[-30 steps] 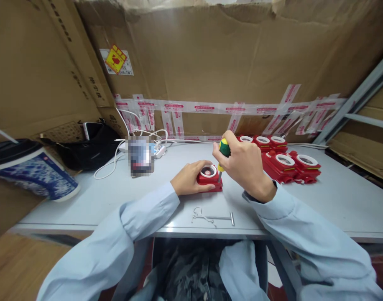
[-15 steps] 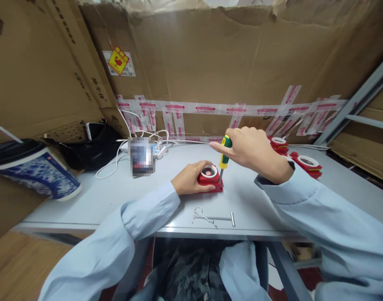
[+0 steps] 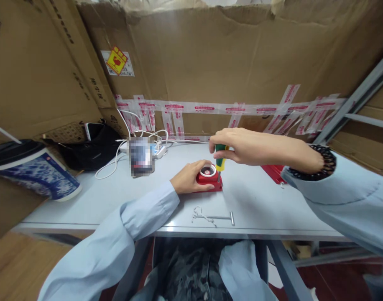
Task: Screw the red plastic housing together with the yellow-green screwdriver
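Note:
On the grey table a small red block-like device (image 3: 207,179) with a white ring and dark centre is gripped by my left hand (image 3: 190,178), thumb along its front and fingers round the back. A screwdriver (image 3: 220,161) with a green and yellow handle stands nearly upright in my right hand (image 3: 233,144), which wraps its top from above. Its metal shaft meets the right end of the red device; the tip itself is too small to make out. Nearer the front edge lies a metal T-shaped bar (image 3: 221,217), beside a thin white twisted strand (image 3: 199,212).
Another red part (image 3: 274,172) lies partly under my right forearm. Left of centre are a blurred-out phone (image 3: 141,156), white cables (image 3: 162,134) and a black bag (image 3: 97,146). A large blue-white cup (image 3: 37,171) leans at far left. Cardboard (image 3: 204,58) walls the back.
My right hand has turned about the screwdriver handle, its wrist and forearm swinging right and lower, now covering most of the red parts behind. My left hand keeps its hold.

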A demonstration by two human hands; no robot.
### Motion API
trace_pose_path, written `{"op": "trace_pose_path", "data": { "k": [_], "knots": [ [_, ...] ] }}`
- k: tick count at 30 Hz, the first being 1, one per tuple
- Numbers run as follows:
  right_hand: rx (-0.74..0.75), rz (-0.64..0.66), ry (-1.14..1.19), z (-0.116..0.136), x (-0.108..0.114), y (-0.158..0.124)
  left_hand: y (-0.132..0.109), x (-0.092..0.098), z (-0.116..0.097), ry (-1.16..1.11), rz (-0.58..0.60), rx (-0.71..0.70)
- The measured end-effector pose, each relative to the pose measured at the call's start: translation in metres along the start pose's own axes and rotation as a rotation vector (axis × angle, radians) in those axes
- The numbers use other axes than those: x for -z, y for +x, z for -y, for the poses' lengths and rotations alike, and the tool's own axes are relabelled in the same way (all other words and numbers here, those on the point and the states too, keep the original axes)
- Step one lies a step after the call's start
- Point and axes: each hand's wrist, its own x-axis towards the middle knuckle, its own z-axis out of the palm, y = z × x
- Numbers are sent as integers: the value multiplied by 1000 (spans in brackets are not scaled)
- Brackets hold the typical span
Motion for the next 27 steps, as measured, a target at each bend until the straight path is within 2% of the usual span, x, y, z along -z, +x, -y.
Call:
{"op": "trace_pose_path", "data": {
  "k": [2,7,9,15,17,20,22,24,27],
  "knots": [
    [0,13,7,-1,1,-2,0,0,0,0,3,-1],
    [-285,-39,-247,2,-6,2,-1,1,1,-5,3,6],
    [-315,-79,-258,3,-8,4,-1,1,0,-5,2,5],
    [-118,-1,34,-1,-4,-2,0,1,-1,-2,2,-6],
    [-157,-7,17,-2,-6,-3,0,1,-1,-4,8,0],
    [-285,-98,-120,-2,-14,-1,0,1,-2,-11,9,13],
    [-304,-153,-148,-2,-18,1,0,1,-2,-17,7,16],
    [-241,-163,-76,-3,-18,2,0,1,-3,-18,10,17],
    [-97,-103,73,-3,-12,1,0,1,-2,-8,10,13]
  ]
}}
